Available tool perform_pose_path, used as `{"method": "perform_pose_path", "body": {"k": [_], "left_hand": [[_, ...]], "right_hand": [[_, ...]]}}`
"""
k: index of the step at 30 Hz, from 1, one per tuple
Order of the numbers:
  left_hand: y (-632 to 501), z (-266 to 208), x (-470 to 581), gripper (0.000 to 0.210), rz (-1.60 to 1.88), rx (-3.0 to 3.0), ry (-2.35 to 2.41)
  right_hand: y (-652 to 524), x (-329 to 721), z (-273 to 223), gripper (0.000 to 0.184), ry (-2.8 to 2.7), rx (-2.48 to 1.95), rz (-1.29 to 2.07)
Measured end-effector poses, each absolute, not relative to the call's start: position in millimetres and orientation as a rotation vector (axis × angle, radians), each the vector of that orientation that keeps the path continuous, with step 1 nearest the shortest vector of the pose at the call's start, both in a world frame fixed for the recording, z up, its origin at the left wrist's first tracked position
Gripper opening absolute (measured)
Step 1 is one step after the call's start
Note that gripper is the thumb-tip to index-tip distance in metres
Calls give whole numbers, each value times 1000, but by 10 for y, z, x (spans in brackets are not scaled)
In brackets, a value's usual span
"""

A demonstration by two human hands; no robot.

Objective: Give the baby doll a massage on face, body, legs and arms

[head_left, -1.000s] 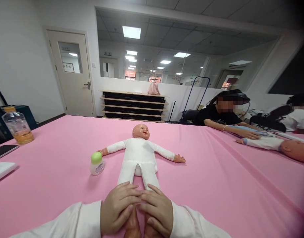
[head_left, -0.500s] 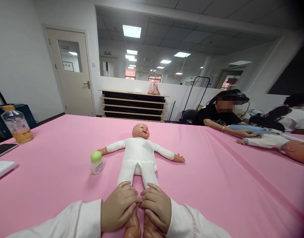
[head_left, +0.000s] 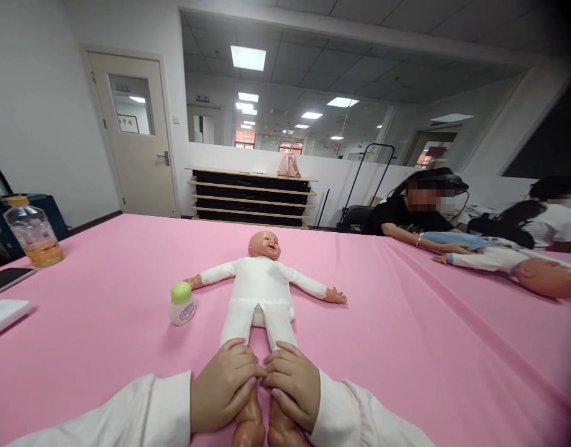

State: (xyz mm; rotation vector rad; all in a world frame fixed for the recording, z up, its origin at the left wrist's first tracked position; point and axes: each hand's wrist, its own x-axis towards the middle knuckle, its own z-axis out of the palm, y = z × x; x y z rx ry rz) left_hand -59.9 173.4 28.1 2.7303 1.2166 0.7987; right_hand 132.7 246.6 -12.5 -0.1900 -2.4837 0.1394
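A baby doll [head_left: 261,279] in a white cloth suit lies face up on the pink-covered table [head_left: 383,347], head away from me and arms spread. My left hand [head_left: 227,383] is wrapped round the doll's leg on the left, near the trouser hem. Round the other leg, at the same height, my right hand [head_left: 292,386] is closed. The fingers of both hands meet between the legs, and the doll's bare lower legs and feet show below them. By the doll's hand on the left stands a small jar with a green lid [head_left: 181,304].
At the left edge are a bottle of amber drink [head_left: 36,233], a dark phone [head_left: 6,281] and a white box-like object [head_left: 4,316]. Across the table on the right, a person in black [head_left: 418,208] handles another doll [head_left: 509,264]. Shelves [head_left: 252,195] stand behind the table.
My hands keep their hold on the doll's legs with no clear movement. The other person's doll has shifted slightly to the left.
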Motion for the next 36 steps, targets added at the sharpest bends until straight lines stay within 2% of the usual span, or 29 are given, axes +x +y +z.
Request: {"method": "perform_pose_path", "body": {"k": [7, 10, 16, 19, 23, 29, 36], "left_hand": [[1728, 195, -630, 33, 980, 2754, 1347], [1743, 200, -680, 34, 924, 2773, 1536], [1779, 285, -687, 39, 854, 2527, 1754], [1769, 279, -670, 39, 849, 2439, 1621], [1744, 246, -650, 37, 906, 2523, 1368], [1757, 240, -611, 31, 860, 2654, 1264], [1754, 250, -615, 30, 865, 2673, 1250]], "right_hand": [[2456, 1340, -96, 30, -2538, -219, 141], [2429, 1353, -45, 33, -2549, -241, 98], [2435, 1399, 41, 59, -2473, -424, -89], [2464, 1409, 28, 53, -2486, -457, -70], [2471, 1396, -20, 37, -2571, -267, 34], [2475, 1343, -114, 36, -2482, -145, 126], [2476, 1323, -98, 30, -2480, -144, 77]]}}
